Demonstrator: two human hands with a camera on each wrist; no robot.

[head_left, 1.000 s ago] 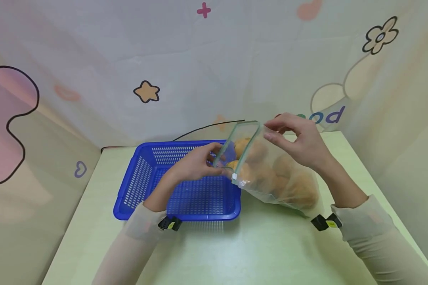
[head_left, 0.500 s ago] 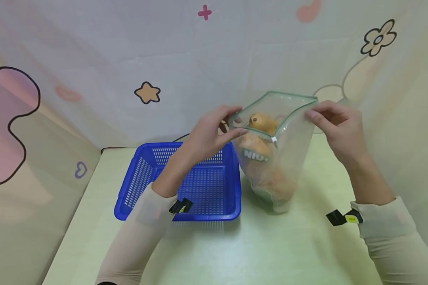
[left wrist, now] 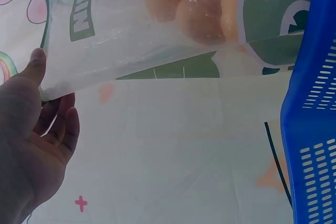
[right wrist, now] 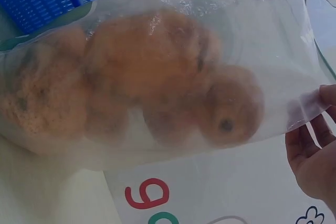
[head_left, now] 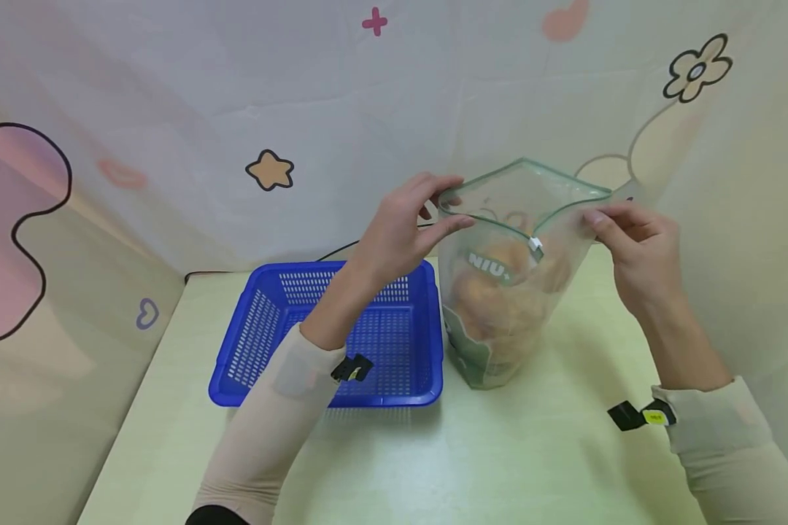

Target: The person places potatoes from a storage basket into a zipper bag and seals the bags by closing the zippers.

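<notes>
A frosted, see-through zip bag [head_left: 471, 348] stands upright on the table, its green-edged mouth spread wide. White letters on a green label [head_left: 489, 267] mark its front. Several round orange fruits [head_left: 492, 302] show through the film; in the right wrist view one fruit [right wrist: 233, 106] has a dark spot. My left hand [head_left: 397, 230] pinches the left end of the mouth between thumb and fingers. At the right end, my right hand [head_left: 646, 255] pinches the rim. A white slider [head_left: 535, 245] sits on the front edge, between the two hands.
Left of the bag, close beside it, is a blue plastic basket [head_left: 390, 399] with slotted walls and nothing inside. A pale table [head_left: 394, 467] lies beneath. A printed curtain [head_left: 368, 109] hangs behind, and a thin black cable [head_left: 341, 249] runs along its foot.
The bag has gone from lying slanted toward the basket to standing upright. Its mouth rose and spread wider. The fruits sank lower inside, and both hands moved up and right with the rim.
</notes>
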